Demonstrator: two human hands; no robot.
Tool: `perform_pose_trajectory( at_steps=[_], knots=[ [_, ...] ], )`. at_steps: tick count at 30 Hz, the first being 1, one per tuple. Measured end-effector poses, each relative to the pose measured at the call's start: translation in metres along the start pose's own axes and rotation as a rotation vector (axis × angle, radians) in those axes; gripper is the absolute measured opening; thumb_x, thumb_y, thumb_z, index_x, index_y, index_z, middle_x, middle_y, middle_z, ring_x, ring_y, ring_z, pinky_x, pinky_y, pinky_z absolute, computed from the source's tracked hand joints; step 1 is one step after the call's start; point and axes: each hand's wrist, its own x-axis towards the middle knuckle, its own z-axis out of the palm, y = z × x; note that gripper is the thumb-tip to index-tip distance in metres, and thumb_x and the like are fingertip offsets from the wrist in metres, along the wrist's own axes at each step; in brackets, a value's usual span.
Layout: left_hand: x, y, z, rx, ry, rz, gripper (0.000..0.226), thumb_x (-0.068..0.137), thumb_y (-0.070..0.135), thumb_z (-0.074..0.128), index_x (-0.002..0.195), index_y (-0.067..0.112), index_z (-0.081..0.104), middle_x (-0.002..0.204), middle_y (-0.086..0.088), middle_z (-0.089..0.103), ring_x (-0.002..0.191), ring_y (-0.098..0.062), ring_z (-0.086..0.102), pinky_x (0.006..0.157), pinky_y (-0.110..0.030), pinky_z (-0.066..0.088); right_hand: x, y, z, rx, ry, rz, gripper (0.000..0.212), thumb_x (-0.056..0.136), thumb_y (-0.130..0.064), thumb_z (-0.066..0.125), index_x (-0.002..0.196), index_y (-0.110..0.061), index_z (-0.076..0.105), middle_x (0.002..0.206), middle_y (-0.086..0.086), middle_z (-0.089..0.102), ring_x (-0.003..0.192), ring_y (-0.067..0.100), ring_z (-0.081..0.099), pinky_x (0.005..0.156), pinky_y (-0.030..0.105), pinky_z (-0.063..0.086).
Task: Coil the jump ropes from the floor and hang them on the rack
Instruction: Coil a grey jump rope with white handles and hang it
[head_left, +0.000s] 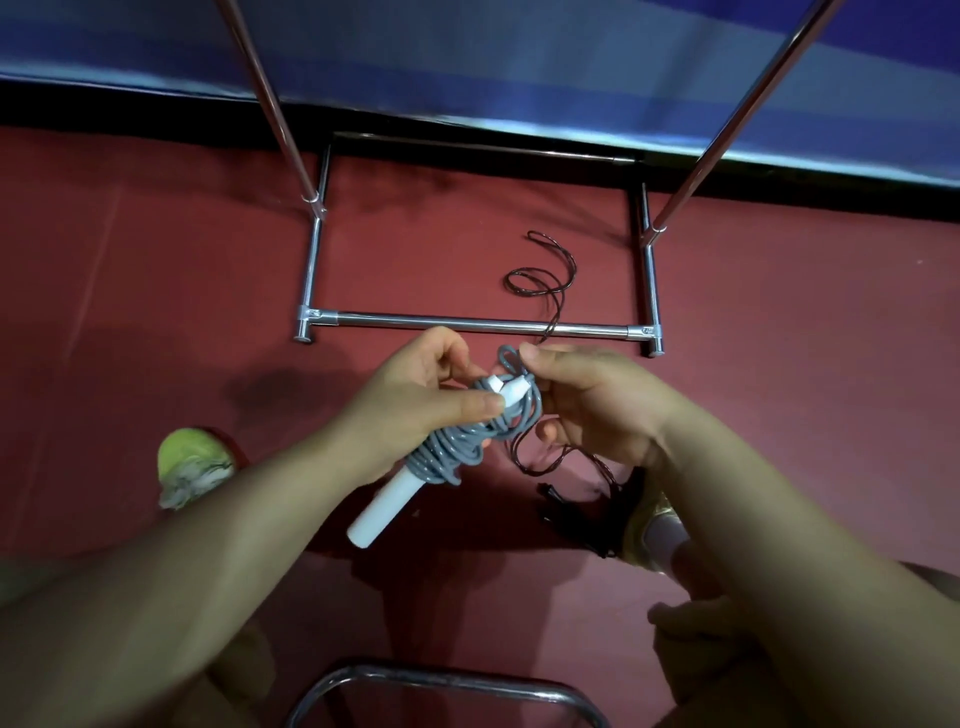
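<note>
A grey jump rope (457, 447) is wound in several turns around its white handles (387, 506). My left hand (415, 405) grips this bundle near the handles' upper end, thumb across the top. My right hand (587, 400) pinches a small loop of the grey cord sticking up above the bundle. A second, dark jump rope (545, 280) lies loose on the red floor, looping inside the rack's base and trailing under my right hand to black handles (576, 519). The chrome rack (478, 323) stands just ahead.
The rack's two slanted uprights (275, 104) rise toward a blue striped wall. A green shoe (192, 462) is on the left and a gold shoe (649, 525) on the right. A curved chrome bar (447, 680) crosses the bottom edge.
</note>
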Motion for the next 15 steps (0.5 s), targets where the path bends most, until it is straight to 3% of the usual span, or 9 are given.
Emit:
perform_pose_trajectory(
  at_steps=[4, 7, 10, 12, 15],
  knots=[
    [-0.008, 0.002, 0.016, 0.013, 0.047, -0.055, 0.043, 0.053, 0.019, 0.076, 0.079, 0.014, 0.042, 0.072, -0.009, 0.054, 0.062, -0.02, 0.052, 0.061, -0.035, 0.044, -0.011, -0.002, 0.005, 0.067, 0.039, -0.05, 0.019, 0.073, -0.031, 0.064, 0.083, -0.015, 0.061, 0.078, 0.006, 0.061, 0.063, 0.013, 0.053, 0.053, 0.021, 0.041],
    [-0.017, -0.001, 0.03, 0.025, 0.082, -0.163, 0.03, 0.062, 0.036, 0.071, 0.081, 0.019, 0.056, 0.077, -0.002, 0.064, 0.076, -0.021, 0.059, 0.08, -0.042, 0.045, -0.024, -0.007, 0.012, 0.216, 0.113, -0.147, 0.014, 0.077, -0.023, 0.064, 0.08, -0.012, 0.055, 0.073, 0.011, 0.055, 0.058, 0.019, 0.054, 0.055, 0.028, 0.048],
    [-0.028, 0.004, 0.043, -0.002, 0.098, -0.213, 0.038, 0.065, 0.05, 0.071, 0.089, 0.021, 0.069, 0.086, 0.0, 0.07, 0.09, -0.024, 0.063, 0.092, -0.043, 0.045, -0.046, -0.015, 0.024, 0.178, 0.214, -0.267, 0.017, 0.088, -0.013, 0.059, 0.073, -0.01, 0.052, 0.062, 0.009, 0.051, 0.053, 0.019, 0.047, 0.053, 0.029, 0.042],
    [-0.04, 0.021, 0.058, 0.013, 0.135, -0.172, 0.031, 0.085, 0.04, 0.062, 0.102, 0.014, 0.068, 0.092, -0.004, 0.068, 0.086, -0.02, 0.062, 0.085, -0.034, 0.049, -0.066, -0.025, 0.031, 0.105, 0.249, -0.348, 0.026, 0.093, -0.01, 0.056, 0.068, -0.011, 0.049, 0.061, 0.008, 0.047, 0.053, 0.018, 0.042, 0.053, 0.028, 0.037],
    [-0.057, 0.048, 0.071, 0.105, 0.124, -0.099, 0.025, 0.096, 0.026, 0.046, 0.09, 0.011, 0.065, 0.076, -0.006, 0.065, 0.068, -0.019, 0.06, 0.059, -0.022, 0.05, -0.089, -0.044, 0.038, 0.046, 0.296, -0.409, 0.031, 0.092, -0.007, 0.057, 0.063, -0.013, 0.048, 0.053, 0.001, 0.045, 0.051, 0.015, 0.037, 0.053, 0.027, 0.033]
  ],
)
